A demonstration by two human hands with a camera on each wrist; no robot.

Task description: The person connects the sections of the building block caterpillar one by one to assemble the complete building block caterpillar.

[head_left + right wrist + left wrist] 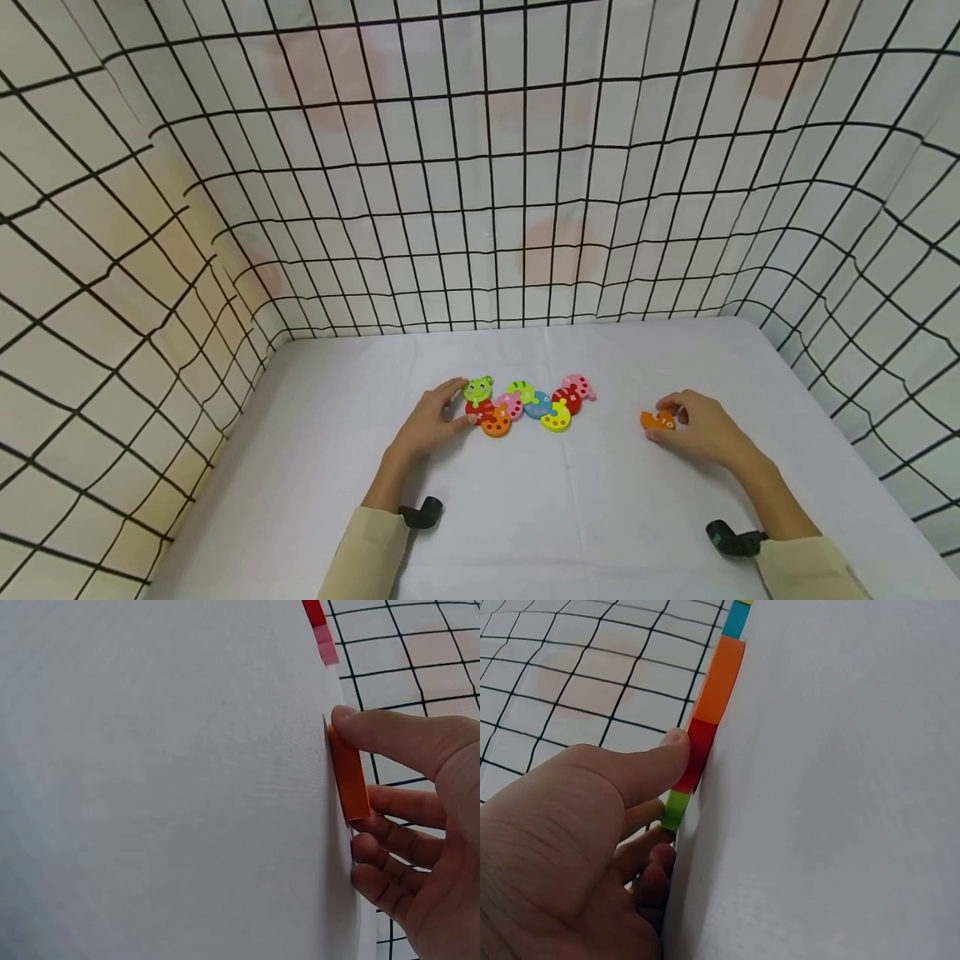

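Observation:
A colourful caterpillar puzzle [537, 405] lies as a joined, winding row on the white table, its green smiling head [477, 390] at the left end. My left hand [431, 423] holds that end, the thumb on the red piece [700, 754] below the head and the fingers around the head's green edge [675, 811]. Off to the right, my right hand [702, 427] pinches a loose orange puzzle piece [654, 420] with dots and a number on it. In the right wrist view this orange piece [349, 778] sits between thumb and fingers, at the table surface.
A pink piece [579, 386] forms the row's right end, apart from the right hand. White cloth covers the table [525, 517]. Black wire mesh [495, 208] over white sheeting stands along the back and both sides. A black wrist device [424, 513] sits by the left sleeve.

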